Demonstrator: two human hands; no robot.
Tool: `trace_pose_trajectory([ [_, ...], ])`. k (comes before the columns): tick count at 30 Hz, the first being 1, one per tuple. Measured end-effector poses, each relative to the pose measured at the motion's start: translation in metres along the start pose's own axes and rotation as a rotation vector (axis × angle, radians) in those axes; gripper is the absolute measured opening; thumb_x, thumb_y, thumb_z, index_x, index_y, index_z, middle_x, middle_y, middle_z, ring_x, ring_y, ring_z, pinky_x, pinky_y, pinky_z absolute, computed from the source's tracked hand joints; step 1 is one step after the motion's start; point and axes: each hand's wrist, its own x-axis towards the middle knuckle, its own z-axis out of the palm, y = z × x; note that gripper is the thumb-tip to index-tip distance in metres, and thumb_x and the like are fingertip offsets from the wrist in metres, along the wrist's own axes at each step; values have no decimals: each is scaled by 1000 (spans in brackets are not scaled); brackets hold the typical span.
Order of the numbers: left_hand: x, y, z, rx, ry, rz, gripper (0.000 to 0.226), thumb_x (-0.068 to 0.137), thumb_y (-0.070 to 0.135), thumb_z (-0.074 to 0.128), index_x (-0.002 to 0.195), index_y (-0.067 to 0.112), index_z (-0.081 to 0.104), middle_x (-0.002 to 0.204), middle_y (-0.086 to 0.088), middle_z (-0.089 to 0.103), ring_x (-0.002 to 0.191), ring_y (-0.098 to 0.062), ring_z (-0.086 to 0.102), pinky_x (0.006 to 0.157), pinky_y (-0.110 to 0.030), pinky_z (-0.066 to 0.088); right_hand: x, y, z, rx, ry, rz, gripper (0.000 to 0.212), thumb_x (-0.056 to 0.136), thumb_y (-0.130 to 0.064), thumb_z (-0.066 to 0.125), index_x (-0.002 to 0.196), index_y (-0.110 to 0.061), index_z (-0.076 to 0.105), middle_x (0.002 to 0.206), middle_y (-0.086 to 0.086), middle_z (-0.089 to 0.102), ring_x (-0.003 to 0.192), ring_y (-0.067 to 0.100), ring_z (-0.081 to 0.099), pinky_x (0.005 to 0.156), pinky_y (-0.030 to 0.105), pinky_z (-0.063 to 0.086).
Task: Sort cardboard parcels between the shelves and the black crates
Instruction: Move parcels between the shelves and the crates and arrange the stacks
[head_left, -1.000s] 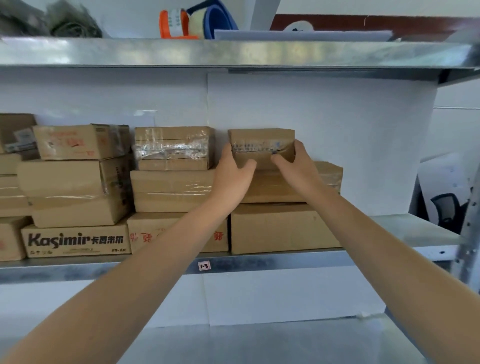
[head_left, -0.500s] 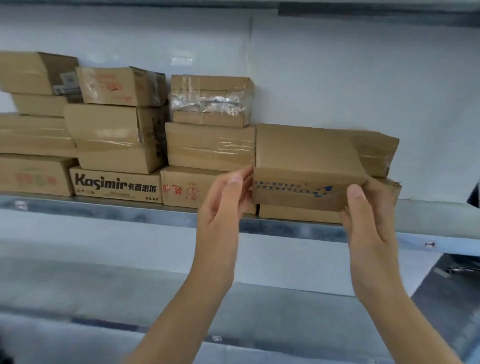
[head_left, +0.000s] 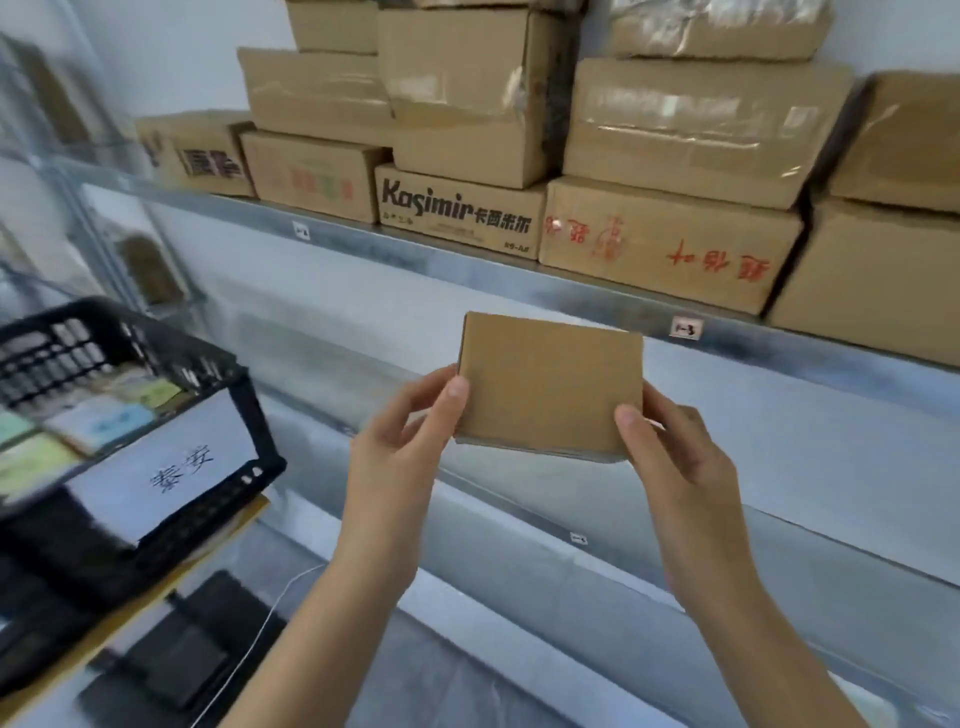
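Pinching the small cardboard parcel (head_left: 549, 383) by its edges, left hand (head_left: 400, 452) and right hand (head_left: 675, 457) risked dropping it short of the black crate (head_left: 156, 364) at frame left.

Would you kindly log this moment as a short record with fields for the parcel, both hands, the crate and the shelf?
parcel: small plain cardboard parcel, held in the air below the stocked shelf
left hand: left hand holds the parcel's left edge, thumb on its front
right hand: right hand holds its right edge
crate: black crate at lower left, small packages inside, white paper label on its side
shelf: metal shelf carries stacked cardboard boxes, among them the Kasimir box
status: parcel neither shelved nor crated
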Motion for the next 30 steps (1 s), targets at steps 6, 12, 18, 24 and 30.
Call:
trace_pose_trajectory([
  [6, -18, -13, -82, 9, 205, -26, 22, 88, 30, 72, 104, 43, 77, 112, 15, 74, 107, 2, 67, 83, -8, 50, -12, 24, 83, -68, -237, -20, 29, 95, -31, 59, 124, -36, 62, 115, -13, 60, 105, -5, 61, 83, 3, 42],
  [12, -32, -24, -158, 105, 486, 0, 33, 87, 10, 72, 104, 37, 78, 108, 7, 73, 98, -4, 69, 86, -18, 54, -23, 45, 159, -107, -408, 2, 23, 91, -24, 68, 112, -34, 63, 101, -12, 68, 90, 6, 65, 74, 7, 46],
  [18, -34, -26, -215, 196, 607, -53, 39, 87, 3, 72, 100, 39, 77, 94, 11, 73, 87, -1, 69, 75, -9, 52, -27, 41, 229, -68, -573, 75, 17, 91, -49, 52, 106, -43, 59, 108, -22, 68, 100, 5, 67, 82, 16, 50],
  [24, -22, -5, -270, 196, 624, -110, 30, 99, 13, 54, 94, 37, 70, 100, 13, 74, 92, 1, 67, 79, -23, 48, -28, 27, 297, -46, -617, 104, 28, 87, -64, 44, 80, -37, 51, 92, -18, 70, 89, 4, 70, 81, 26, 54],
  [30, -14, 13, -324, 96, 629, -76, 24, 101, 11, 47, 85, 15, 64, 101, 0, 76, 101, -11, 70, 92, -28, 50, -38, 12, 356, -72, -606, 191, 46, 79, -78, 40, 83, -33, 48, 90, -15, 64, 90, 0, 65, 72, 18, 50],
])
